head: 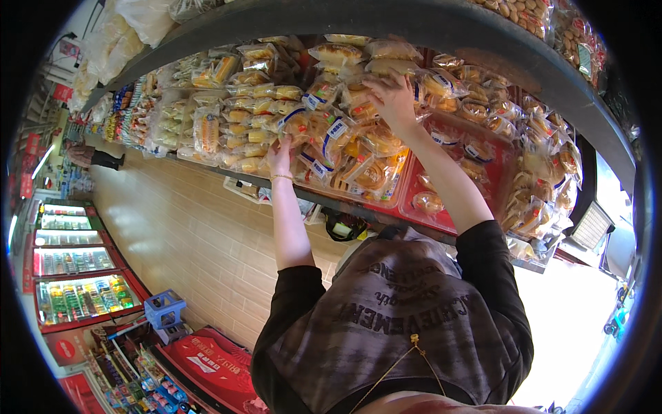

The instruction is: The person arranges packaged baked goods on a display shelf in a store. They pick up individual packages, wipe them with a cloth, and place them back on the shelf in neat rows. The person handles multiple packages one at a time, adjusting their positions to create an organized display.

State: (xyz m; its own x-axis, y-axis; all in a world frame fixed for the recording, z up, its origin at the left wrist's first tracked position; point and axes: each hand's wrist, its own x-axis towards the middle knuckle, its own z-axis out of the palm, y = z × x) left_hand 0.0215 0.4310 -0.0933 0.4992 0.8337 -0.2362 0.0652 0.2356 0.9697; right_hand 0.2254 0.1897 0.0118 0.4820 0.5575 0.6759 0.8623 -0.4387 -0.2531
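Both my hands reach over a shop shelf of plastic-wrapped bread and pastries. My left hand, with a thin bracelet at the wrist, has its fingertips against a wrapped round bun; whether it grips the wrapper I cannot tell. My right hand is farther back, fingers spread, over wrapped pastries in the middle of the shelf. Between the hands lie more packets with blue-and-white labels. A clear plastic tray on red holds a few wrapped buns beneath my right forearm.
A dark curved shelf edge runs above the bread, with bagged goods on it. Lit drink fridges, a blue plastic crate and a red chest stand across the tiled floor. A person is at the far left.
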